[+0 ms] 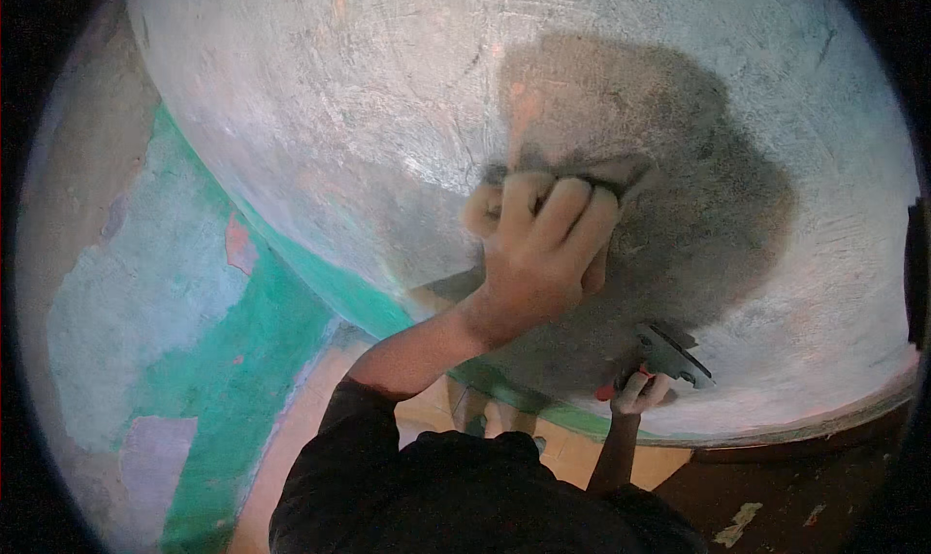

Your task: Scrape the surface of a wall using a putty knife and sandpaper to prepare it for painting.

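Note:
My left hand is against a whitish, rough plastered wall, its fingers bent and side by side. A thin dark shape lies along its fingertips; whether it is a sheet under the fingers or shadow cannot be told. Lower and to the right, my right hand is closed on a tool with a wide dark flat blade, which looks like a scraper or filling knife. A red part, apparently its handle, shows beside the fingers. The blade is tilted and close to the wall; whether it touches is unclear.
A second wall with peeling pale blue and green paint meets the whitish one at the left. Green paint runs along the whitish wall's lower edge. Tan floor tiles lie below, and a dark brown surface with pale patches is at the lower right.

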The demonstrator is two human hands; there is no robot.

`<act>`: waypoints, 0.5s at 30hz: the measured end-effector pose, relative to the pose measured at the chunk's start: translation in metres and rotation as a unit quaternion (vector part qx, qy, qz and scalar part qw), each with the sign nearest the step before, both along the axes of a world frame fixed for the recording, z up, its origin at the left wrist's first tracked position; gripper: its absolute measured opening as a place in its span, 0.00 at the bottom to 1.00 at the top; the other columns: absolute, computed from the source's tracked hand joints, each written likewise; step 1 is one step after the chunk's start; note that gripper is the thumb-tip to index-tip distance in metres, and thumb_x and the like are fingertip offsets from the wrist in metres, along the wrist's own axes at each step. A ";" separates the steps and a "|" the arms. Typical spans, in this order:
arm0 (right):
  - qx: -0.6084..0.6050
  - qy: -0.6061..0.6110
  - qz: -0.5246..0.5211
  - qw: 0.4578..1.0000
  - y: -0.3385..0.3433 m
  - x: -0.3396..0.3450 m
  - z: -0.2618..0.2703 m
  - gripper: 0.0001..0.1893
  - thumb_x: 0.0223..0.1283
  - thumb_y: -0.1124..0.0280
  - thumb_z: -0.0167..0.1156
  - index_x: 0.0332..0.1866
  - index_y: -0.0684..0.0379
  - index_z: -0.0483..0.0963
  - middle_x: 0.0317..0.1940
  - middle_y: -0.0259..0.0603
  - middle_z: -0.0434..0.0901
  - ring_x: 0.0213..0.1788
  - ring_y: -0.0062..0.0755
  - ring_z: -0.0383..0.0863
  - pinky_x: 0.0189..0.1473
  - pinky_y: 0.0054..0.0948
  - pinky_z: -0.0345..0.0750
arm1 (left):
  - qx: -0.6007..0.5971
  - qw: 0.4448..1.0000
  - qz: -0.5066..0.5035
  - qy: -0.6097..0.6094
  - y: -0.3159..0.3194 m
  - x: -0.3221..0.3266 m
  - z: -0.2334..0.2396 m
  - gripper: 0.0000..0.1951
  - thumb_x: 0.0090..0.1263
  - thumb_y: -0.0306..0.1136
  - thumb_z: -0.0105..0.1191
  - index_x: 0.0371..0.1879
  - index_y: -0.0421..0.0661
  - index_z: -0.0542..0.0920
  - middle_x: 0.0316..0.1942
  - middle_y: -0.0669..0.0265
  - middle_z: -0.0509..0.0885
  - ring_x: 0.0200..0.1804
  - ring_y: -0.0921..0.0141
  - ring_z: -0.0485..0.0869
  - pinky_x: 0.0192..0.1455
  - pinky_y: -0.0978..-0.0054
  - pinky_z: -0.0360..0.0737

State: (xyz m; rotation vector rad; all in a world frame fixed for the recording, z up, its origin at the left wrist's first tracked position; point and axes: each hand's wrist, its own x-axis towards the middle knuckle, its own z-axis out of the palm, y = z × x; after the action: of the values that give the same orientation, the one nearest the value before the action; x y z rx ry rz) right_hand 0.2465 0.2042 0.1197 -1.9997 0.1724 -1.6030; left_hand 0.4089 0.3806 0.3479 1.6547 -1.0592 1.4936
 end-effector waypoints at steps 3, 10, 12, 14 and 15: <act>0.045 0.031 0.038 0.998 -0.012 -0.008 -0.017 0.22 0.70 0.53 0.45 0.38 0.65 0.75 0.28 0.41 0.77 0.24 0.31 0.72 0.26 0.28 0.66 | -0.048 0.998 -0.005 0.031 0.008 0.020 0.014 0.11 0.43 0.23 0.54 0.29 0.44 0.76 0.29 0.61 0.71 0.33 0.60 0.69 0.34 0.62 0.61; 0.028 0.032 -0.029 0.999 -0.008 -0.007 -0.015 0.22 0.70 0.53 0.46 0.37 0.64 0.75 0.26 0.42 0.76 0.21 0.31 0.70 0.24 0.29 0.62 | 0.007 1.000 -0.016 0.019 0.003 0.000 -0.001 0.11 0.48 0.27 0.52 0.32 0.42 0.77 0.28 0.59 0.71 0.33 0.59 0.70 0.35 0.62 0.61; 0.035 0.038 0.039 0.998 -0.010 -0.008 -0.012 0.22 0.69 0.53 0.46 0.40 0.65 0.75 0.27 0.42 0.76 0.22 0.33 0.71 0.24 0.29 0.63 | 0.012 1.000 -0.029 -0.004 0.010 0.015 0.003 0.11 0.49 0.27 0.52 0.33 0.42 0.77 0.28 0.59 0.71 0.33 0.58 0.70 0.35 0.61 0.61; 0.014 0.014 0.020 1.000 0.004 -0.002 0.011 0.23 0.69 0.52 0.46 0.44 0.67 0.73 0.32 0.42 0.75 0.31 0.34 0.72 0.32 0.30 0.66 | -0.072 0.994 0.039 0.070 0.023 0.042 0.024 0.11 0.49 0.27 0.52 0.33 0.43 0.78 0.29 0.60 0.71 0.34 0.58 0.70 0.37 0.58 0.61; -0.007 -0.008 0.006 1.000 0.010 -0.001 0.022 0.25 0.70 0.52 0.46 0.49 0.70 0.70 0.37 0.41 0.73 0.40 0.35 0.74 0.40 0.31 0.70 | -0.070 0.994 0.035 0.073 0.019 0.040 0.023 0.11 0.49 0.27 0.52 0.33 0.43 0.78 0.29 0.60 0.71 0.34 0.58 0.70 0.37 0.58 0.61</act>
State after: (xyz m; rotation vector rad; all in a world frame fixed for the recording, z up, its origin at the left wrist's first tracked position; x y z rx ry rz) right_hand 0.2460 0.2146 0.1420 -1.9933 0.1438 -1.6166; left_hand 0.4487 0.3991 0.3707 1.6872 -0.8082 1.4326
